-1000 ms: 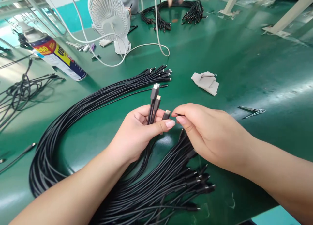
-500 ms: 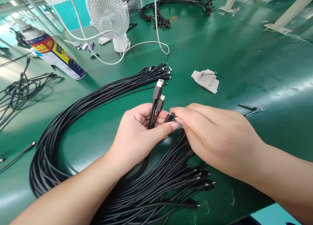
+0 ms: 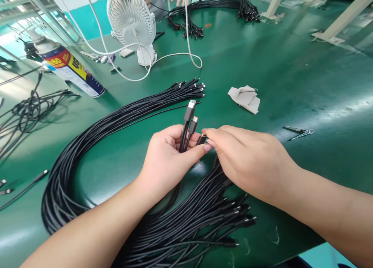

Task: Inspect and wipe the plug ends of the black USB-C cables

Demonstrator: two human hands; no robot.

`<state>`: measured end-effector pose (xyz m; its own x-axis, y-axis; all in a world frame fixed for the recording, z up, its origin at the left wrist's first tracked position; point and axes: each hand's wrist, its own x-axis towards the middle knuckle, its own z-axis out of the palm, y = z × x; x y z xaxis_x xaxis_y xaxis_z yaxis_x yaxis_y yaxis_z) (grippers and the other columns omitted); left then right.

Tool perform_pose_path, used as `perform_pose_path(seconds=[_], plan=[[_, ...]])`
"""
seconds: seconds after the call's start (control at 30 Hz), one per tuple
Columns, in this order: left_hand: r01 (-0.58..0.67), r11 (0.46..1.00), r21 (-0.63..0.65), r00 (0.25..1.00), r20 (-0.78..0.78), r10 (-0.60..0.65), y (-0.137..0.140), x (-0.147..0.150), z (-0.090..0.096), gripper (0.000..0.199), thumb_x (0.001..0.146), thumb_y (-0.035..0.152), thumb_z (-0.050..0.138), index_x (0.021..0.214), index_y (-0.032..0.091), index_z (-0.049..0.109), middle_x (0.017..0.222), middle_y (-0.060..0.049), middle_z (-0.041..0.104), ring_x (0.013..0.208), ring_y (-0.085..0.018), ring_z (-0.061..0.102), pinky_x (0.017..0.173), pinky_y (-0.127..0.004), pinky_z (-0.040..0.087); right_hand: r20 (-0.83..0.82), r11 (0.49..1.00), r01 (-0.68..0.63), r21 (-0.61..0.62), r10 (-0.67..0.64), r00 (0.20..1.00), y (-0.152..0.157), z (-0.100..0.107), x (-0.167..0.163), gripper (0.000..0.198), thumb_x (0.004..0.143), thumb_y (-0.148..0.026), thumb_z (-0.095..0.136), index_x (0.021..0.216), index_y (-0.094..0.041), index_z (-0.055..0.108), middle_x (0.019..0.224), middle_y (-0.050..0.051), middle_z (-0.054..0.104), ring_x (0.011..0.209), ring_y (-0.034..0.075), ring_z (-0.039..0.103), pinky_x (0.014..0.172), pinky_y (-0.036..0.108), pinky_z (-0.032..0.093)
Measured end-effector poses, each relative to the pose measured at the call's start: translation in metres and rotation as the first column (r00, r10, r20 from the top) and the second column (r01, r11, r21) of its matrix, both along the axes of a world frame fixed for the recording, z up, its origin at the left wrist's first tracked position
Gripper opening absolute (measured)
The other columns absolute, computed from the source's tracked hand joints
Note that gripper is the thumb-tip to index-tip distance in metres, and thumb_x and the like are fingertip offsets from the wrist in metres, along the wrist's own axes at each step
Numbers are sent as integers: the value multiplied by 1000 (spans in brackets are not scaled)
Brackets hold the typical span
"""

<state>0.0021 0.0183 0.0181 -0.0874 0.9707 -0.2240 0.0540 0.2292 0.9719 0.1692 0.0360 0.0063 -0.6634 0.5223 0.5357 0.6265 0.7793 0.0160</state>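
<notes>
Three black plugs [image 3: 192, 120] show at our left hand [image 3: 167, 157], above the green worktop [image 3: 297, 85], and the lowest plug [image 3: 201, 139] is the one where the work seems to be going on. To do this step well, in our judgement, we should support its dark body firmly close to the metal tip [image 3: 203, 135], so that it does not turn or bend, and apply only light force with the other hand. The two taller plugs stand nearly upright just beside it; it is better to have them lean away, so that they do not disturb our fingers. As for the hands, the left one is partly closed: its fingers curl around the cables [image 3: 183, 141], while the thumb lies along the lowest plug. The right hand [image 3: 252, 163] has its thumb and index finger near each other at the metal tip; whether they pinch the tip itself or some thin piece, and whether they meet fully, we cannot tell.
</notes>
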Motion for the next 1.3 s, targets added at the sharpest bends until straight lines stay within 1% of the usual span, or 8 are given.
perform_pose_path(seconds=[0.1, 0.2, 0.53, 0.67, 0.8, 0.97, 1.1, 1.3], plan=[[11, 1000, -8, 1000, 2, -11, 1, -1, 0, 26, 55, 17, 88, 67, 16, 64, 64, 3, 62, 56, -12, 59, 53, -25, 51, 7, 1000, 13, -17, -12, 1000, 0, 0, 0, 22, 87, -3, 45, 90, -11, 66, 75, 6, 68, 54, 13, 55, 48, 26, 37], [14, 1000, 7, 1000, -4, -14, 2, -2, 0, 26, 54, 15, 87, 64, 17, 64, 62, 4, 61, 55, -11, 58, 55, -25, 51, 15, 999, 30, -35, -30, 999, -1, -1, 0, 22, 88, -4, 43, 89, -12, 64, 74, 6, 67, 53, 13, 55, 47, 27, 35], [21, 999, 25, 1000, -7, -21, 4, -1, -2, 24, 54, 16, 87, 62, 17, 64, 61, 4, 61, 56, -11, 57, 59, -26, 52, 77, 998, 60, -20, -58, 995, -2, -3, -3, 21, 85, -3, 46, 90, -11, 64, 67, 3, 61, 56, 15, 56, 50, 27, 38], [25, 999, 34, 1000, -17, -24, 4, -1, -4, 24, 55, 16, 87, 62, 17, 64, 60, 5, 60, 55, -11, 57, 58, -26, 51, 84, 998, 58, -19, -56, 995, -2, -2, -2, 23, 83, -2, 45, 91, -10, 65, 69, 5, 63, 58, 16, 57, 51, 27, 38], [32, 999, 37, 999, -18, -32, 4, -1, -5, 23, 56, 15, 86, 64, 17, 65, 60, 5, 61, 53, -10, 55, 57, -25, 50, 85, 997, 66, -47, -62, 995, -1, -1, -1, 24, 82, -2, 45, 90, -11, 66, 70, 6, 65, 56, 15, 57, 51, 27, 38], [30, 999, 37, 999, -30, -29, 4, -1, -7, 23, 56, 16, 87, 64, 18, 65, 60, 5, 61, 55, -11, 57, 57, -25, 50, 95, 996, 63, -61, -57, 994, 0, 0, 1, 23, 83, -3, 47, 90, -11, 67, 69, 5, 65, 56, 14, 57, 52, 26, 37], [25, 999, 36, 999, -32, -24, 4, -1, -8, 23, 56, 17, 87, 65, 18, 66, 61, 4, 62, 56, -12, 58, 57, -26, 50, 106, 997, 60, -49, -54, 993, 0, 1, 2, 24, 82, -2, 48, 93, -11, 68, 69, 4, 65, 56, 14, 57, 51, 26, 37], [35, 999, 36, 999, -35, -34, 5, -1, -8, 23, 57, 15, 87, 64, 18, 65, 60, 5, 62, 52, -10, 55, 54, -24, 49, 121, 996, 66, -57, -59, 991, 0, 2, 2, 30, 84, -3, 49, 105, -9, 69, 69, 4, 66, 59, 15, 60, 51, 26, 37]])
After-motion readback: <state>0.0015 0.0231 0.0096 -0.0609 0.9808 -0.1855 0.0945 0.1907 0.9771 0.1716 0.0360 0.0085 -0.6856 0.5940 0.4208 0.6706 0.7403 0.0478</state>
